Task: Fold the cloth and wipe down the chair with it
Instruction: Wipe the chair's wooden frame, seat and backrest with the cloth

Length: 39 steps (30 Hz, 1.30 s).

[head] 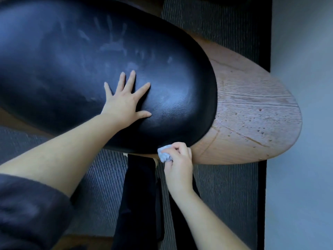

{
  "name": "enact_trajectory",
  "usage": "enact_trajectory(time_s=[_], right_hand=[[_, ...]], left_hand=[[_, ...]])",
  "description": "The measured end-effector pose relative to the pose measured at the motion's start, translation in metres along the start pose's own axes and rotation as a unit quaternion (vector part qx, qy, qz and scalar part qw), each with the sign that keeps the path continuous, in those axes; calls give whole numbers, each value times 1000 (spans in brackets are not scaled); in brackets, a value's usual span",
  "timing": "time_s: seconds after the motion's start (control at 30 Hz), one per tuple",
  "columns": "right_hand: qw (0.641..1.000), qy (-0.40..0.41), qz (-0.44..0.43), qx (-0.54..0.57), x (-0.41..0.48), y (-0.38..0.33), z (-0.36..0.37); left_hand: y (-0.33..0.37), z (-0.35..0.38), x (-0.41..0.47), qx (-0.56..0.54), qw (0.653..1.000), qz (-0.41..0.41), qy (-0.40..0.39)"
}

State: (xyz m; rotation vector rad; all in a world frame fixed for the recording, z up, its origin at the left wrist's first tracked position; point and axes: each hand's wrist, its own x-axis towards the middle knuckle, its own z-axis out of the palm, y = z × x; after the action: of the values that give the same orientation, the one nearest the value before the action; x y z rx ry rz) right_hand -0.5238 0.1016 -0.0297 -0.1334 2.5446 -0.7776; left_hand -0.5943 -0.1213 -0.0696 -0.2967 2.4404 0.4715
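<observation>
A chair's broad black padded leather seat (72,60) fills the head view, its long axis running left to right, with a curved panel of pale grained wood (252,114) projecting from under its right end above ribbed grey carpet (225,195). Pale smudges (115,40), some shaped like handprints, mark the far part of the leather.

The person's left hand (124,103) lies flat on the middle of the seat, fingers straight and splayed, grasping nothing; it appears to steady the chair. The right hand (180,163) reaches in from below at the seat's near rim, just where the leather meets the wood, wrist roughly straight and fingers curled inward.

In those curled fingers sits a small bunched pale blue-grey cloth (164,154), pinched tight and touching the rim of the seat. Whether it is neatly folded cannot be told.

From the cloth, the smudged leather lies away and to the left, the wood to the right. The right hand is the nearer to both, so the wipe looks likely to travel from this edge along the seat's length.
</observation>
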Motion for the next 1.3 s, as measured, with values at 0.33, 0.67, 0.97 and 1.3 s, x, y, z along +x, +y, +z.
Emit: enact_trajectory(time_s=[0.33,0.67,0.97,1.3], right_hand=[[852,-157,-485,-116,49,-17,-12],[571,-217,-745,-269,98,-6,20],[558,-312,-722,-263,119,16,-61],[620,-402,-543,-398,167,6,-156]], left_hand=[[-39,46,-82,-29,988,-117,95],[-25,78,-101,-89,964,-192,161],[-9,77,-105,-123,956,-231,134],[20,74,-98,-98,960,-219,144]])
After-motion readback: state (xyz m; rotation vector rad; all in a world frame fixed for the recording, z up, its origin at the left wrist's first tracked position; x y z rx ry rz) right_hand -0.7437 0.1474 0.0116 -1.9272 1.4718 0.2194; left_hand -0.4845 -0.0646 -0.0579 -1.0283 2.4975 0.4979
